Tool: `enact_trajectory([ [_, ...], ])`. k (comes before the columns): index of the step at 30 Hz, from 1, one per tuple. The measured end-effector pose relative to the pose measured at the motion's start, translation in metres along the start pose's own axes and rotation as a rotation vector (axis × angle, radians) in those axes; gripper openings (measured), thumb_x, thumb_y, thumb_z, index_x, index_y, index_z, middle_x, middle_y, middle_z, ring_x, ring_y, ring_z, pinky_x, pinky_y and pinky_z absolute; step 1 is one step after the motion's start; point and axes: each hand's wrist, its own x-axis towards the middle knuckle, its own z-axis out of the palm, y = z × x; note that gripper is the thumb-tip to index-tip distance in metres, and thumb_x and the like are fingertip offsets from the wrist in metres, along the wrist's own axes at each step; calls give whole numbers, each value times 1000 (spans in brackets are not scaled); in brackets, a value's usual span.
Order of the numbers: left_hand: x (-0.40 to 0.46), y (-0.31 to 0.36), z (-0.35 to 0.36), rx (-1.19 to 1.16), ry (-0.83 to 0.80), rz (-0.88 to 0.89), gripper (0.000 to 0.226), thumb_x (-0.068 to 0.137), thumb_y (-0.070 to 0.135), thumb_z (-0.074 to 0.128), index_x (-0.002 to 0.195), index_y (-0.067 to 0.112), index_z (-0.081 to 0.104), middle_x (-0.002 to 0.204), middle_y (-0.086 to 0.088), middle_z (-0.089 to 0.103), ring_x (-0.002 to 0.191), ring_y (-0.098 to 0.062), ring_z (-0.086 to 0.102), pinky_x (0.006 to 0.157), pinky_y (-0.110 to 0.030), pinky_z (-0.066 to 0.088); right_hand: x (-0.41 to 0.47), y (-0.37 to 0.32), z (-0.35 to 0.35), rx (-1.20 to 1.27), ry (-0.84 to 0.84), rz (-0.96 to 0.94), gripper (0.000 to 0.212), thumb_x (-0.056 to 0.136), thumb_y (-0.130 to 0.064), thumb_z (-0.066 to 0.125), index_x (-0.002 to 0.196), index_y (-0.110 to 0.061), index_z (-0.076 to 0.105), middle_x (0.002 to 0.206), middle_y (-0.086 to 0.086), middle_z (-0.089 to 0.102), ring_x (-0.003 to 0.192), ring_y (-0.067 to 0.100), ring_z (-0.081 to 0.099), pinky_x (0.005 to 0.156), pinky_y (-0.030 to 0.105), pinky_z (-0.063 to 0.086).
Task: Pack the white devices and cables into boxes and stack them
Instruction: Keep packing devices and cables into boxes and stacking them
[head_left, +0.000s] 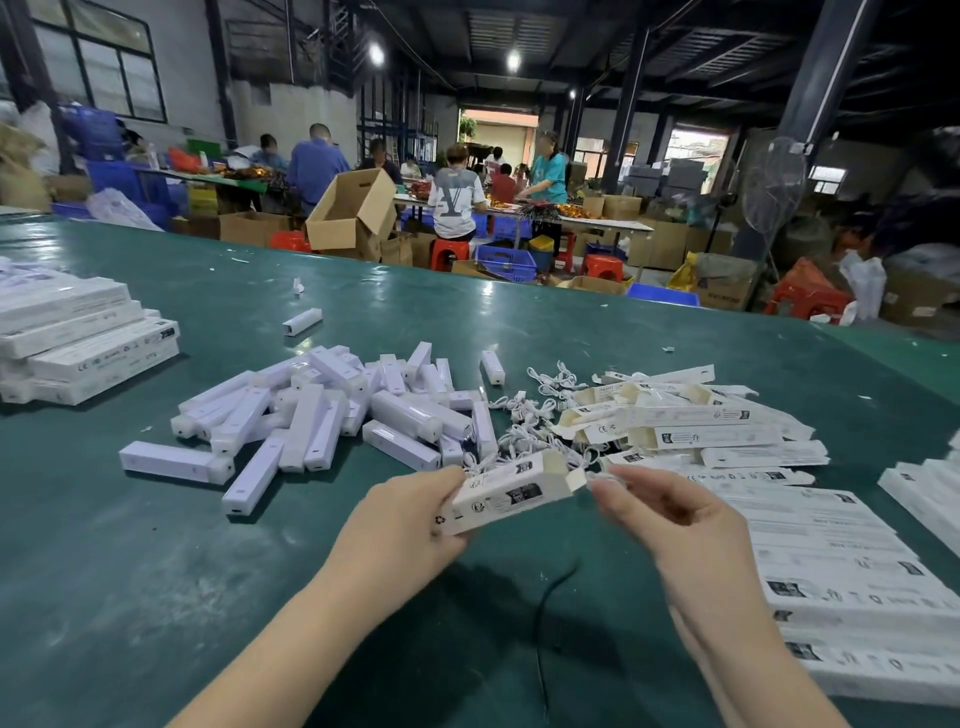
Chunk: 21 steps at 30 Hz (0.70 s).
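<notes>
over the near middle of the green table (156, 571), the left hand (410, 525) grips a small white box (511, 493) by its lower end, fingers curled round it, holding it tilted above the surface with its open end flap toward the right. the right hand (670, 514) pinches something small and white at that open end; it looks like a cable, but it is too blurred to be sure. behind the hands lies a loose heap of white devices (322, 415), long bars pointing every way, and just right of it a tangle of white cables (524, 415). further right sits a pile of empty boxes (696, 426) with flaps open, and flat printed sheets (831, 551) are spread along the right side. at the far left edge a stack of packed boxes (78, 338) stands in rough layers. a thin black cord (545, 603) runs across the table between the forearms.
</notes>
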Motion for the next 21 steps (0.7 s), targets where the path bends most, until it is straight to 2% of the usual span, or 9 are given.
enact_trajectory([
  [4, 3, -10, 2, 192, -44, 67, 34, 78, 27, 64, 69, 34, 32, 67, 12, 43, 70, -14, 38, 57, -28, 33, 2, -8, -5, 65, -5, -20, 39, 50, -37, 86, 88, -29, 80, 82, 3, 77, 76, 10, 73, 70, 13, 54],
  [7, 4, -13, 5, 202, -34, 77, 31, 76, 25, 64, 74, 31, 34, 69, 12, 43, 70, -13, 39, 59, -30, 38, -2, -11, -3, -67, -73, -82, 32, 55, -33, 84, 87, -32, 79, 82, -2, 77, 75, 6, 72, 67, 9, 51],
  [11, 4, -15, 4, 221, -35, 176, 36, 74, 23, 64, 70, 33, 29, 62, 17, 36, 67, -12, 33, 50, -20, 24, -7, -5, 1, -199, -119, -113, 32, 59, -22, 88, 87, -33, 77, 79, -3, 77, 78, 11, 73, 71, 13, 54],
  [15, 3, -13, 4, 208, -54, 224, 31, 74, 20, 64, 73, 29, 34, 63, 17, 36, 67, -10, 34, 52, -23, 24, -6, -4, -2, -291, -133, -89, 20, 58, -28, 89, 74, -29, 77, 71, -3, 74, 66, 9, 69, 63, 14, 53],
  [17, 2, -12, 6, 218, -54, 239, 22, 75, 22, 64, 77, 26, 42, 68, 16, 40, 70, -9, 37, 55, -24, 28, -7, -3, -1, -297, -197, -37, 17, 65, -15, 86, 71, -28, 78, 71, -3, 75, 65, 11, 70, 62, 15, 53],
  [19, 2, -11, 7, 232, -65, 235, 16, 75, 23, 62, 81, 24, 47, 72, 15, 42, 71, -8, 38, 58, -26, 30, -8, 0, 0, -307, -214, -18, 23, 70, -6, 82, 71, -30, 79, 76, -6, 76, 68, 11, 71, 65, 16, 54],
  [21, 2, -12, 9, 232, -70, 216, 20, 76, 23, 61, 78, 26, 41, 68, 15, 39, 71, -9, 37, 58, -26, 29, -9, 0, 2, -281, -212, -43, 26, 72, -4, 81, 71, -29, 80, 82, -9, 75, 70, 8, 71, 65, 13, 53],
])
